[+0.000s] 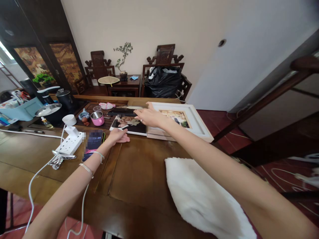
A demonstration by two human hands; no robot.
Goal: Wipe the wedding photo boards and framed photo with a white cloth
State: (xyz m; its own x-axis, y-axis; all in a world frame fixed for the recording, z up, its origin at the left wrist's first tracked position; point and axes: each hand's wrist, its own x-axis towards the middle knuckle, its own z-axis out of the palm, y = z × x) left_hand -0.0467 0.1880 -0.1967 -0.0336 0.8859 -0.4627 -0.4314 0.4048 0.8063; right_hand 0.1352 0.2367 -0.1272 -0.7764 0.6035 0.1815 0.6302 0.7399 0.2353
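A photo album or panel (133,127) with a dark picture and white edges lies on the wooden table (139,169). My left hand (117,136) is at its near left corner, thumb along the front edge and the other fingers curled low beside it. Over the panel's right side reaches my right hand (149,117), its fingers spread apart. Directly to the right of the panel lies a white picture frame (199,124) with a photo inside; my right forearm crosses in front of it.
Left of my hands are a phone (92,144), a white power strip (71,142), a pink cup (97,118) and a dark kettle (66,99). A white cloth (199,196) lies under my right forearm. A black bag (163,82) sits on a chair behind.
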